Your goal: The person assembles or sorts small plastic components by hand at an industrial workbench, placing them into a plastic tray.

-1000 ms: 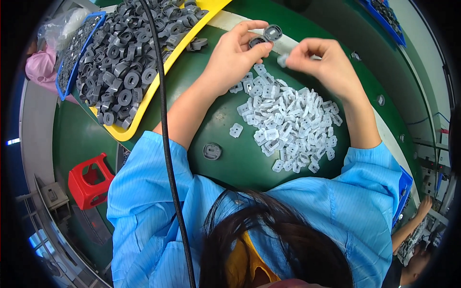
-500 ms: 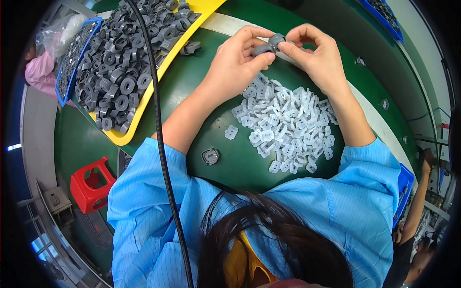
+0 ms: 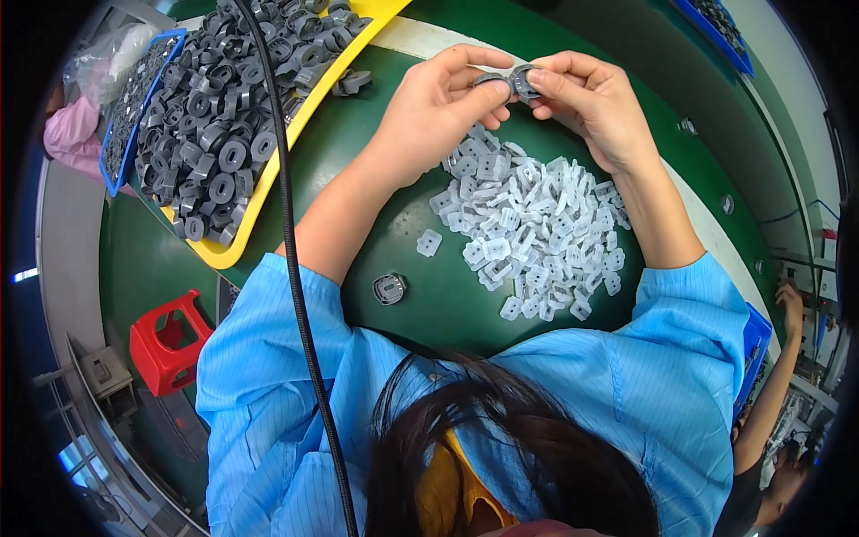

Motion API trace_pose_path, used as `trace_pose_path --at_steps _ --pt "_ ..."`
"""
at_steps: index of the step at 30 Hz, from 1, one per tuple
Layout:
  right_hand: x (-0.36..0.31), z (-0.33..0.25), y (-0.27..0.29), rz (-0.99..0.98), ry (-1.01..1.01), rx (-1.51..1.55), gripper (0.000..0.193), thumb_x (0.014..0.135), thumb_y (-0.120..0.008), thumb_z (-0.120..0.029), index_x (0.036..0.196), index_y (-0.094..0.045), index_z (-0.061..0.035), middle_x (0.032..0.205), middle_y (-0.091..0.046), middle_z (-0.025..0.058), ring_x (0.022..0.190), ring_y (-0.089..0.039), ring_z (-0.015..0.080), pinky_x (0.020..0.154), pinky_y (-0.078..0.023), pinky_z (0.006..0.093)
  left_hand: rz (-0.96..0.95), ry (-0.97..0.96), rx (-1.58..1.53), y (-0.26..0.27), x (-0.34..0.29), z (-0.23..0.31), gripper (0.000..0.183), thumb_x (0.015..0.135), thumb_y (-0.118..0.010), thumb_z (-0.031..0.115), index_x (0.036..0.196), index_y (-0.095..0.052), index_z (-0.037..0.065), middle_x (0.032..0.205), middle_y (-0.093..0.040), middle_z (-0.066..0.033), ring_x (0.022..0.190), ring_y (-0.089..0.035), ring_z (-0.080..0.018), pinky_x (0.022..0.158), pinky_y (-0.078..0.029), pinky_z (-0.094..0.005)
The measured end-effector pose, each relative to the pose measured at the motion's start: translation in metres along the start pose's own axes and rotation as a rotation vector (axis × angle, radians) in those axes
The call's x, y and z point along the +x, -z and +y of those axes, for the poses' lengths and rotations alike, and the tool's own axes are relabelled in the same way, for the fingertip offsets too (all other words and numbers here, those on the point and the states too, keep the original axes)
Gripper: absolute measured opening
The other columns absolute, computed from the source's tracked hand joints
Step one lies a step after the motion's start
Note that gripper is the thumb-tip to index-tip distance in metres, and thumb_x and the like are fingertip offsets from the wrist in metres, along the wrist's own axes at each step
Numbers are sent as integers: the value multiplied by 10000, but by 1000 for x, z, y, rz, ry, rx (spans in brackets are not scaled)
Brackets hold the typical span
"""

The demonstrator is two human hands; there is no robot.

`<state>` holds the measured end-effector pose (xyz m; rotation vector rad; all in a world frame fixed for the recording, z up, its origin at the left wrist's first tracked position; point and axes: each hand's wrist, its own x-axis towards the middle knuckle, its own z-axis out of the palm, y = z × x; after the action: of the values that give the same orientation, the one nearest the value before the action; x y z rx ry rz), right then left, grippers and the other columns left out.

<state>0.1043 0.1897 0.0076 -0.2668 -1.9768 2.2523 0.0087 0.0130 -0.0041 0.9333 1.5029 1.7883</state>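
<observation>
a rounded grey part [image 3: 491,80] in the left hand [image 3: 443,109] sits beside another part [image 3: 523,82] in the right hand [image 3: 594,106].

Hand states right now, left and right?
Left hand: closed, holding a dark gray part.
Right hand: closed, pinching a second gray part.

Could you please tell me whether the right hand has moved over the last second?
Yes: judged against the pile of white pieces, the right hand has moved slightly away, toward the picture's top.
</observation>
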Motion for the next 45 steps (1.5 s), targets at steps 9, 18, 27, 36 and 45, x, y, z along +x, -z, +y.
trace_pose_path --at_steps 9,18,27,36,45 --pt "-8 -5 -18 10 24 -226 202 854 -661 -66 1018 -605 37 833 -679 86 745 -665 114 677 -532 201 21 51 -79 13 3 -1 246 922 -576 123 1135 -600 0 926 -625 -35 783 -555 -69 702 -462 -200" --pt "-7 1 -20 55 55 -97 192 867 -640 -60 1027 -595 35 831 -685 92 749 -672 118 677 -536 197 -23 115 44 4 -2 9 276 900 -624 161 1131 -606 12 902 -635 -28 737 -550 -66 674 -446 -195" --pt "-9 -15 -17 -116 -66 -145 278 841 -630 -19 1099 -596 79 882 -665 103 786 -676 140 740 -551 221 -45 78 59 9 -1 7 197 847 -681 120 1009 -657 11 890 -639 -30 699 -534 -66 658 -440 -207" --pt "-4 10 -18 301 502 -625 227 758 -676 -63 979 -655 -12 777 -653 45 681 -619 84 649 -507 228 144 14 -136 -7 3 0 236 890 -620 145 1082 -650 11 852 -618 -28 745 -541 -60 662 -431 -191" --pt "21 17 33 356 408 -735 271 805 -636 -70 1066 -590 -14 868 -623 27 755 -551 77 692 -449 212 181 24 -7 34 8 -3 318 895 -622 126 1176 -560 -9 950 -636 -41 798 -546 -67 704 -436 -192"
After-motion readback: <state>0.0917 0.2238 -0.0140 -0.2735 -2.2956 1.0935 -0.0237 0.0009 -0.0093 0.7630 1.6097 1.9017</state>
